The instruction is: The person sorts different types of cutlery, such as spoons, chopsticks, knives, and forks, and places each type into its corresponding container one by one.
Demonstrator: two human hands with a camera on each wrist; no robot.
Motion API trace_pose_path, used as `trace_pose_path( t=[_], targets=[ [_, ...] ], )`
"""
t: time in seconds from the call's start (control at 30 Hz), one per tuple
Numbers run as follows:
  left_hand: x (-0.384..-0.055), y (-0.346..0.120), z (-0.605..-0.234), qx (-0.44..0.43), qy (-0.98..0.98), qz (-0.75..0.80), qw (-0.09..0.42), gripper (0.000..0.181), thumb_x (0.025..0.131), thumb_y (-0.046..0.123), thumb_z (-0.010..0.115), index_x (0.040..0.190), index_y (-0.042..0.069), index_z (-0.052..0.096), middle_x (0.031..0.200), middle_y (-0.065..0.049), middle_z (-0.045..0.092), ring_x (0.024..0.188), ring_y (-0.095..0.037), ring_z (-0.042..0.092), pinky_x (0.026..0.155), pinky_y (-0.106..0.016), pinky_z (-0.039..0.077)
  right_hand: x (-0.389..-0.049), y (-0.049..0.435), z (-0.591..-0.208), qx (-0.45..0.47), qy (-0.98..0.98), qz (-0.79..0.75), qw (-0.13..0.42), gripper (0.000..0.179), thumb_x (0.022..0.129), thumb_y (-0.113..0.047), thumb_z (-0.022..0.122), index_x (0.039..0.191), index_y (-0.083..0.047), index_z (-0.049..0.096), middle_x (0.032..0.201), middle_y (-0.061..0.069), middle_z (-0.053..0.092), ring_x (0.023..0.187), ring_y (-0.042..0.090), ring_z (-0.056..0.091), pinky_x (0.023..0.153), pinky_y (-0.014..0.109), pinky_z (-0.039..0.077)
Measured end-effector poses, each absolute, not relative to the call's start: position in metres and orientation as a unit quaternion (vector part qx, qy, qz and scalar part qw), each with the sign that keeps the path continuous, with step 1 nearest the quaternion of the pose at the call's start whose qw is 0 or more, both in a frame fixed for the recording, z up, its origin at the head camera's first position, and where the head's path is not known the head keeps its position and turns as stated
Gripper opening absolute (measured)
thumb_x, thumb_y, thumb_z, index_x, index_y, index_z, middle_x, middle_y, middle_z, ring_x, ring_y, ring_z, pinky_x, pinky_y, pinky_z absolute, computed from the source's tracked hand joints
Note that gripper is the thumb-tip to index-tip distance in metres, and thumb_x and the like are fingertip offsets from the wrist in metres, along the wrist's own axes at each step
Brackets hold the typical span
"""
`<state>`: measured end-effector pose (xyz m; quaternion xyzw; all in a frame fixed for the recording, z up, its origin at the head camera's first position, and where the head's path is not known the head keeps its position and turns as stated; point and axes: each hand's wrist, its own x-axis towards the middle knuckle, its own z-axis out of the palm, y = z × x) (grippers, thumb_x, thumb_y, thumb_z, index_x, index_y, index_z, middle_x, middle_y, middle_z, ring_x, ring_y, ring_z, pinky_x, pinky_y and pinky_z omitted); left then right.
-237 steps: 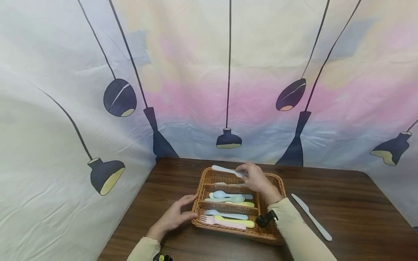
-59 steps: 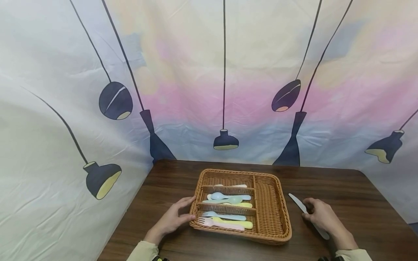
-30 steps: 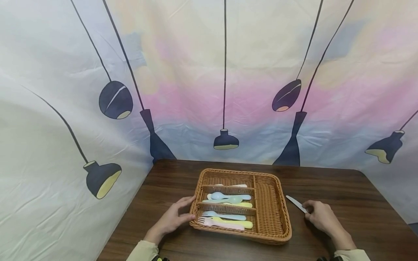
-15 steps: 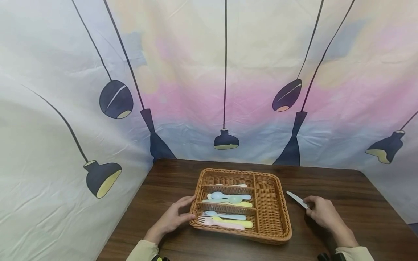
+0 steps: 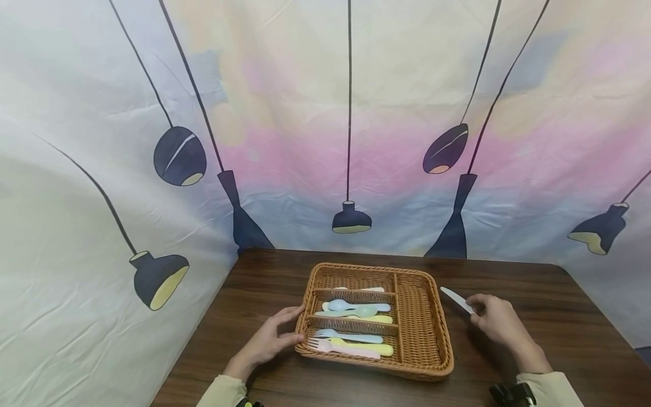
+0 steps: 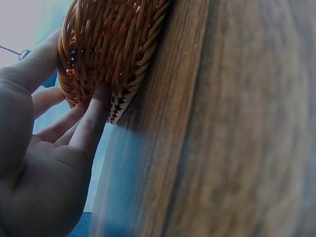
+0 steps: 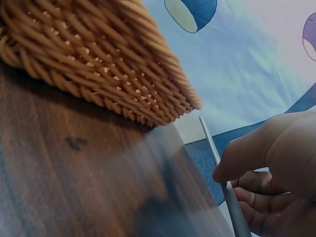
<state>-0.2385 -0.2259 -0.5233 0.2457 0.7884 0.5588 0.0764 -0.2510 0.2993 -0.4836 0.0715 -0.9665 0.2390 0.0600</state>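
My left hand point(image 5: 267, 342) rests its extended fingers and thumb against the left wall of a brown wicker cutlery basket point(image 5: 419, 322); the left wrist view shows its fingertips point(image 6: 101, 96) on the weave. Right of the basket, my right hand point(image 5: 495, 319) pinches a white table knife point(image 5: 456, 299) between thumb and fingers. The blade points up and left toward the basket's right rim, and the palm hides the handle in the head view. In the right wrist view the knife point(image 7: 224, 187) shows edge-on, a small gap from the basket's corner.
Left compartments hold white cutlery point(image 5: 373, 289) at the back, spoons point(image 5: 338, 305) in the middle, and blue, yellow and pink forks point(image 5: 351, 349) in front. One long compartment runs down the basket's right side. A dark wooden table point(image 5: 549, 305) meets a printed curtain point(image 5: 396, 141) behind.
Earlier the right hand held a pale utensil over the back compartment while this knife lay on the table. Since then it has taken the knife and moved it up and left. Left hand stays put.
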Motion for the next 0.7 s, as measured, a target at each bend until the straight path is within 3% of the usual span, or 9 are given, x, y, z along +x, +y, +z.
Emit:
trace_pose_path(
  t=[0.7],
  targets=[
    [-0.239,-0.226,-0.524,0.249,0.784,0.564,0.079,0.071,0.088,0.016,0.072,0.148,0.000,0.038,0.148,-0.027,0.034,0.134,-0.048,0.036,0.100,-0.030,0.052,-0.275,0.256,-0.465,0.119,-0.954,0.263,0.076,0.025,0.080,-0.002,0.067,0.105,0.000,0.069,0.084,0.006,0.068,0.075,0.018,0.062,0.057,0.029,0.051]
  ],
)
